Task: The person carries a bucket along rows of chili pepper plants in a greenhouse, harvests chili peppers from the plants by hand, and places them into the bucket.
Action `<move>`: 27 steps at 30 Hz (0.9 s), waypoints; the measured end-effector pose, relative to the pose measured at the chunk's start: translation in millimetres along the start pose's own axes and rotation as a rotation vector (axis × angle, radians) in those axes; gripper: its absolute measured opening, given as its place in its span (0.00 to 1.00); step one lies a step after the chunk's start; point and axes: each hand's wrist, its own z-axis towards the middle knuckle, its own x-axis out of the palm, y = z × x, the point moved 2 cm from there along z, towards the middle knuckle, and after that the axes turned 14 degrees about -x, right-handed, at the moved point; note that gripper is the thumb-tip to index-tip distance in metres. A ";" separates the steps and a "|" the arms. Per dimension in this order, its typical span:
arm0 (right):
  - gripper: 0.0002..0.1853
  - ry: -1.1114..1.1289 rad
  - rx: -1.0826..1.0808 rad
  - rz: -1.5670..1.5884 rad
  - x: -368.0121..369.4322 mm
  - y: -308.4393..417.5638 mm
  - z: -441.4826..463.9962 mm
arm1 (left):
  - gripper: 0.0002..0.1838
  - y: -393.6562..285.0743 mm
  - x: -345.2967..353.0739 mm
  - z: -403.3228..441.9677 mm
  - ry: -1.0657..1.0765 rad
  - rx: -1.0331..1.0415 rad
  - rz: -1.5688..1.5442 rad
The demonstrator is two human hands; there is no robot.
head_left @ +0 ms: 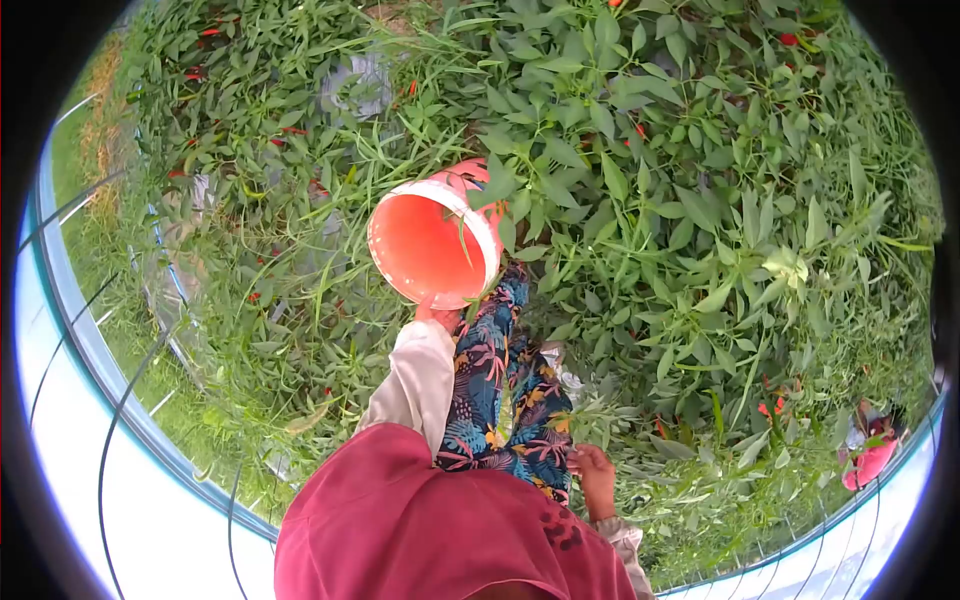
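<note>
A red bucket with a pale rim is tilted so that its mouth faces me, and nothing shows inside it. My left hand is closed on the bucket's rim at its lower side. Down by my patterned trousers, my right hand hangs beside my thigh with its fingers bent; whether they hold anything is too small to tell. Green pepper plants surround the bucket, and some leaves overlap its right side.
Red peppers show among the leaves. Silvery ground sheet lies between the plants. Another person in pink is at the far right. Curved hoops and the pale greenhouse wall run along the lower left.
</note>
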 end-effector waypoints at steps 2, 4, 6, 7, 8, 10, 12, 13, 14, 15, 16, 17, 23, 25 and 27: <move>0.09 0.032 0.018 -0.003 5.9 10.0 5.2 | 0.21 1.7 14.5 -0.6 0.223 0.111 -0.202; 0.09 0.056 0.045 -0.005 13.4 20.6 9.5 | 0.20 -4.3 24.0 -1.6 0.161 0.150 -0.352; 0.09 0.073 0.039 -0.007 17.1 30.3 14.3 | 0.14 -26.0 39.4 2.9 0.069 0.194 -0.350; 0.09 0.082 0.046 -0.001 20.8 34.8 20.8 | 0.14 -40.1 50.9 2.0 0.086 0.207 -0.359; 0.09 0.072 0.036 -0.020 27.1 45.8 23.3 | 0.14 -51.1 67.9 -19.7 0.033 0.176 -0.151; 0.09 0.079 0.029 -0.017 32.4 54.6 28.7 | 0.15 -67.5 100.8 -64.3 0.209 0.140 0.008; 0.09 0.066 0.026 0.019 40.9 66.6 37.9 | 0.16 -88.7 116.7 -95.1 0.189 0.178 0.053; 0.09 0.070 0.023 0.016 43.2 71.5 41.1 | 0.17 -95.1 117.7 -109.4 0.151 0.197 0.092; 0.09 0.066 0.023 0.025 46.7 74.5 43.6 | 0.17 -101.2 122.4 -131.2 0.150 0.201 0.091; 0.09 0.059 0.023 0.038 50.2 77.1 46.0 | 0.17 -108.4 129.9 -156.7 0.176 0.281 0.102; 0.09 0.076 0.008 0.051 53.4 81.3 48.1 | 0.18 -114.1 136.2 -177.9 0.200 0.358 0.115; 0.09 0.069 0.018 0.058 56.2 84.1 50.4 | 0.18 -123.1 146.5 -192.3 0.245 0.435 0.083; 0.10 0.028 0.080 0.010 58.2 79.4 50.3 | 0.16 -238.6 253.5 -196.6 0.492 0.619 0.122; 0.10 0.053 0.077 0.059 60.2 73.5 54.3 | 0.18 -274.1 301.7 -189.1 0.543 0.643 0.152; 0.10 0.063 0.079 0.082 56.6 64.9 50.2 | 0.19 -312.0 336.9 -169.9 0.555 0.668 0.135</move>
